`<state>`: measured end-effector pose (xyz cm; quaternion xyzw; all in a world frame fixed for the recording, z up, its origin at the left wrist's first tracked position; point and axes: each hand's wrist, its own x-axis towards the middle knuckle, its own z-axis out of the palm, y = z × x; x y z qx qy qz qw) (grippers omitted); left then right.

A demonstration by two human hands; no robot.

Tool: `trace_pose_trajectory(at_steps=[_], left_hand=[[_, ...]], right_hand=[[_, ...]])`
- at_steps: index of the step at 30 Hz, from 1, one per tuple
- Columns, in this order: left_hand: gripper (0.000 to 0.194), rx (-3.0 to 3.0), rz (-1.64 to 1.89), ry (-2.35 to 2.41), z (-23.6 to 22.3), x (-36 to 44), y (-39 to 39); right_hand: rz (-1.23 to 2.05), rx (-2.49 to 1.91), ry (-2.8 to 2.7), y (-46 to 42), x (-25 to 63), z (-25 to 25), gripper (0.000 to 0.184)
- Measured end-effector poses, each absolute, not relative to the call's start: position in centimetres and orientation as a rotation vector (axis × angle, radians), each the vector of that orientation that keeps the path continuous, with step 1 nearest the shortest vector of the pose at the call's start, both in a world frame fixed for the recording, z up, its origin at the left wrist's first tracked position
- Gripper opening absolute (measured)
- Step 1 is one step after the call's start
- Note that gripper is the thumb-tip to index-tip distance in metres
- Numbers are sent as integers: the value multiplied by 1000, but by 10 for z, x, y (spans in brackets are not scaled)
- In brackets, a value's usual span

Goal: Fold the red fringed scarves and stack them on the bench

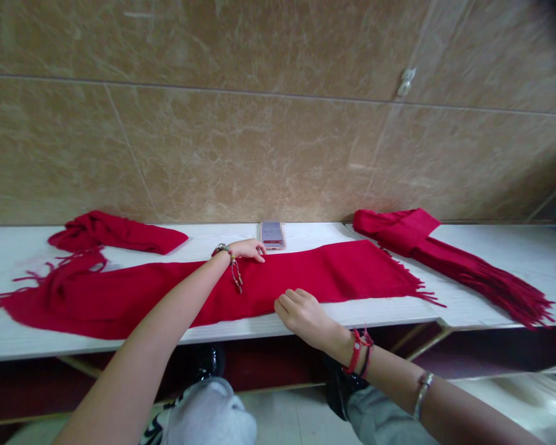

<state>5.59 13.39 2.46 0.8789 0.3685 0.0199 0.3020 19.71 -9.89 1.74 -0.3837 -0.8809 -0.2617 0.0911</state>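
1. While the long red scarf (pixel 324 272) is spread along the white ledge (pixel 491 247), its upper edge is met by the left hand (pixel 248 248), with fingers loosely bent; whether cloth is pinched there cannot be told.
2. At the lower edge, the right hand (pixel 306 316) is curled narrow; whether the hem is caught inside it cannot be seen.
3. Both edges are probably best handled with light, matched tension, so that the weave is not pulled askew.
4. Creases are seen towards the left end, where the cloth is bunched; these would likely be eased out with flat fingers, from the middle outward.
5. The beaded strands (pixel 236 272) at the left wrist are draped over the cloth and could snag it, so a raised wrist is advised.
6. A small flat item (pixel 272 235) lies just beyond the upper edge and could be nudged.
7. Other red scarves are set behind the left end (pixel 130 236) and near the right end (pixel 398 225).
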Motion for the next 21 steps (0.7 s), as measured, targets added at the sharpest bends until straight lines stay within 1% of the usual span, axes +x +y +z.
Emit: trace_pose_trajectory(at_steps=[6,9,13,17,21], left_hand=[[22,2352,17,998,35,57,136],[20,2344,16,995,40,56,135],[29,2314,92,974,49,55,131],[39,2213,296,910,67,63,126],[38,2023,501,842,95,92,120]], right_hand=[[-768,-1157,-2633,-98,192,17,12],[-766,-1160,-2622,-97,191,16,13],[-818,-1172,-2562,-97,198,21,13],[-908,-1238,-2467,-96,214,40,12],[-1084,-1262,-2400,-99,245,74,16]])
